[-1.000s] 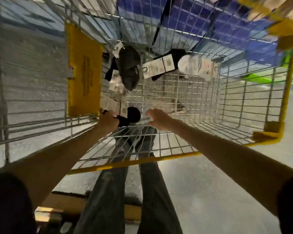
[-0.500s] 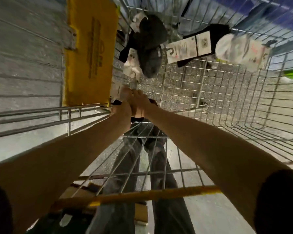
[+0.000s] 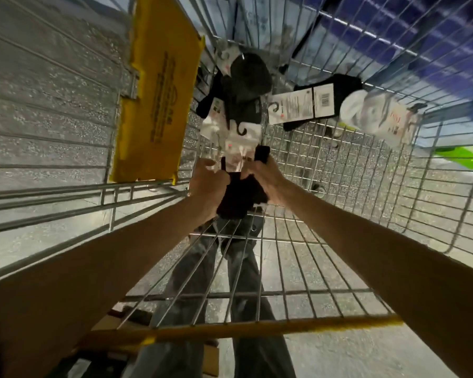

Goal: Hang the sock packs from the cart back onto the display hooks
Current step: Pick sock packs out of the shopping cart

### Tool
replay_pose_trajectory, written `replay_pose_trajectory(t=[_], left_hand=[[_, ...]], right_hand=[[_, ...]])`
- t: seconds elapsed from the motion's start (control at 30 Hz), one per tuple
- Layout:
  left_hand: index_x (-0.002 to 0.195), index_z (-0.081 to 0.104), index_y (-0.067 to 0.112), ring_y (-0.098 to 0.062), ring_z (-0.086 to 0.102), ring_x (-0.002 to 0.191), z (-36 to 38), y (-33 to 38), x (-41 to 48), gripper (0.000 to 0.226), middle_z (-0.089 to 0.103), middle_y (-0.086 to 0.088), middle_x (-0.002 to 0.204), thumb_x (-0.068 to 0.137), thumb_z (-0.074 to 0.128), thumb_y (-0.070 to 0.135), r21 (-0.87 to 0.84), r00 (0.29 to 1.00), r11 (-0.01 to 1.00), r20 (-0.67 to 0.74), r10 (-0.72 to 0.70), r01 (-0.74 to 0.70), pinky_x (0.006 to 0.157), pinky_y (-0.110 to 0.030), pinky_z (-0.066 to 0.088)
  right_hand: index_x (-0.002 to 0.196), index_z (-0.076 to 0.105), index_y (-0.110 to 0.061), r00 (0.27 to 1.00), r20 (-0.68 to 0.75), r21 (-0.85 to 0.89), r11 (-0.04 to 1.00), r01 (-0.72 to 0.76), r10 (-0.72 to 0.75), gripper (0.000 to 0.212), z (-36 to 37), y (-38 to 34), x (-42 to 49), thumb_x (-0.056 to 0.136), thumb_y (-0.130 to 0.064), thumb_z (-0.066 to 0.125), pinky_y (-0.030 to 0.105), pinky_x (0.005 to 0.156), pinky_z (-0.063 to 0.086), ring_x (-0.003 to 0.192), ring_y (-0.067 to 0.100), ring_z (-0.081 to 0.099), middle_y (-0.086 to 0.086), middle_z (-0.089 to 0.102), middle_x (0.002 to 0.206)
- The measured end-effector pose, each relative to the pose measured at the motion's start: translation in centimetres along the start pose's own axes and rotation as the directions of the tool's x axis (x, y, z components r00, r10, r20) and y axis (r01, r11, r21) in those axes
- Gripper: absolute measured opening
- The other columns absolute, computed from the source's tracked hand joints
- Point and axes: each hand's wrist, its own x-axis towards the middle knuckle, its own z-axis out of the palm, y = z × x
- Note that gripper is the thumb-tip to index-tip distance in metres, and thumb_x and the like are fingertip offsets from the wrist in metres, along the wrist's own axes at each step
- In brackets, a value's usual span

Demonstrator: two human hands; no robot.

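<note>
Head view, looking down into a wire cart [image 3: 339, 165]. Both bare arms reach in over the yellow handle [image 3: 257, 330].

Left hand [image 3: 206, 188] and right hand [image 3: 266, 181] sit side by side near the middle of the cart. Both are curled round one black pack [image 3: 239, 199] held between them. The left hand grips its left edge. The right hand grips its right edge, with a black end poking up past the fingers. The pack is inside the cart, lifted off the wire floor or resting on it, cannot tell which.

A white card [image 3: 236, 155] rises just above the two hands and touches them. It is blurred, and a black hook [image 3: 241, 129] shows at its top. Cannot tell whether card and hook belong to the held pack or to one behind it.

Further in lie more sock packs:
- A grey pack [image 3: 246, 83] is just beside the yellow flap [image 3: 159, 99] on the cart's left wall, with white labels showing at its edges.
- A labelled pack [image 3: 306, 105], black with a white barcode label and a hook, is to its right.
- A white pack [image 3: 377, 115] is right of that, overlapping its black end and close to the right wall.

Jeans [image 3: 257, 358] show through the wire below the hands and under the handle. The speckled floor [image 3: 366, 358] lies around the cart. A green strip [image 3: 464, 159] is outside the right wall.
</note>
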Motion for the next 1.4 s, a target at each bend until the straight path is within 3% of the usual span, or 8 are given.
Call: replay_pose_trajectory(t=[0.2, 0.4, 0.57, 0.83, 0.93, 1.07, 1.27, 1.4], left_hand=[[0.118, 0.058, 0.028, -0.02, 0.057, 0.117, -1.5, 2.6, 1.2, 0.042, 0.064, 0.001, 0.125, 0.08, 0.077, 0.027, -0.153, 0.929, 0.986, 0.353, 0.111, -0.059, 0.106, -0.043, 0.041], [0.122, 0.063, 0.013, -0.022, 0.064, 0.108, -2.8, 1.4, 3.0, 0.033, 0.068, -0.007, 0.123, 0.091, 0.07, 0.022, -0.07, 0.95, 0.988, 0.273, 0.153, -0.139, 0.079, -0.024, 0.049], [0.127, 0.062, 0.005, -0.016, 0.062, 0.098, -2.8, 0.0, 4.0, 0.037, 0.067, -0.006, 0.117, 0.093, 0.069, 0.019, -0.044, 0.974, 0.986, 0.15, 0.169, -0.164, 0.066, -0.014, 0.047], [0.122, 0.06, 0.01, -0.02, 0.064, 0.108, -1.7, 0.0, 4.8, 0.032, 0.069, -0.003, 0.117, 0.093, 0.07, 0.02, -0.021, 0.964, 0.966, 0.061, 0.258, -0.257, 0.086, -0.031, 0.054], [0.126, 0.056, 0.007, -0.023, 0.063, 0.113, -2.0, -0.1, 4.9, 0.036, 0.067, -0.008, 0.124, 0.093, 0.069, 0.016, -0.026, 0.969, 0.971, 0.065, 0.238, -0.237, 0.095, -0.039, 0.053], [0.126, 0.052, 0.011, -0.016, 0.058, 0.106, -2.3, 0.0, 4.9, 0.035, 0.062, -0.001, 0.117, 0.095, 0.067, 0.016, -0.092, 0.974, 0.972, 0.041, 0.221, -0.217, 0.078, -0.02, 0.046], [0.13, 0.053, 0.006, -0.023, 0.06, 0.116, -2.8, 0.1, 4.1, 0.041, 0.064, -0.008, 0.127, 0.094, 0.068, 0.017, -0.069, 0.975, 0.973, 0.015, 0.22, -0.219, 0.095, -0.036, 0.051], [0.124, 0.05, 0.006, -0.024, 0.06, 0.111, -2.7, -0.3, 4.2, 0.035, 0.063, -0.009, 0.127, 0.094, 0.067, 0.014, -0.058, 0.986, 0.986, 0.053, 0.16, -0.157, 0.082, -0.03, 0.052]], right_hand=[[0.097, 0.06, 0.003, 0.993, 0.067, 0.148, 0.983, -0.11, 0.101, 0.03, -1.2, -2.7, -0.4, 0.07, 0.013, 0.056, 0.045, 0.099, 0.046, 0.118, 0.033, 0.056, 0.017, 0.064, 0.118], [0.117, 0.053, -0.003, 0.981, 0.113, 0.321, 0.928, -0.188, 0.159, 0.025, 0.5, -2.8, 1.4, 0.095, -0.014, 0.045, 0.042, 0.087, 0.05, 0.103, 0.029, 0.054, 0.014, 0.054, 0.114], [0.15, 0.02, -0.016, 0.957, -0.225, -0.379, 0.921, 0.086, -0.182, 0.067, 1.0, -2.4, 5.3, 0.096, -0.027, 0.058, 0.033, 0.101, 0.029, 0.129, 0.035, 0.031, 0.017, 0.031, 0.142], [0.154, -0.002, -0.015, 0.93, -0.361, -0.518, 0.844, -0.139, -0.068, 0.103, 1.5, -5.7, 10.4, 0.084, -0.025, 0.072, 0.055, 0.111, 0.032, 0.138, 0.042, 0.028, 0.024, 0.028, 0.149], [0.152, 0.011, -0.011, 0.919, -0.373, -0.471, 0.88, -0.065, -0.132, 0.086, 1.2, -5.7, 10.6, 0.087, -0.014, 0.067, 0.046, 0.1, 0.047, 0.124, 0.036, 0.05, 0.02, 0.049, 0.136], [0.125, 0.057, -0.007, 0.914, -0.366, -0.322, 0.945, 0.056, -0.178, 0.032, -0.1, -5.0, 9.2, 0.095, -0.016, 0.049, 0.032, 0.074, 0.046, 0.094, 0.029, 0.061, 0.015, 0.066, 0.111], [0.064, 0.065, -0.012, 0.923, -0.35, 0.099, 0.974, 0.205, -0.159, 0.026, -5.1, -1.7, 2.4, 0.083, -0.008, 0.048, 0.023, 0.043, 0.038, 0.043, 0.017, 0.05, 0.001, 0.056, 0.053], [0.095, 0.063, 0.016, 0.955, -0.296, 0.209, 0.975, 0.075, -0.01, 0.029, -8.7, 0.7, -1.3, 0.08, -0.002, 0.044, 0.017, 0.031, 0.031, 0.034, 0.013, 0.045, 0.014, 0.057, 0.059]])
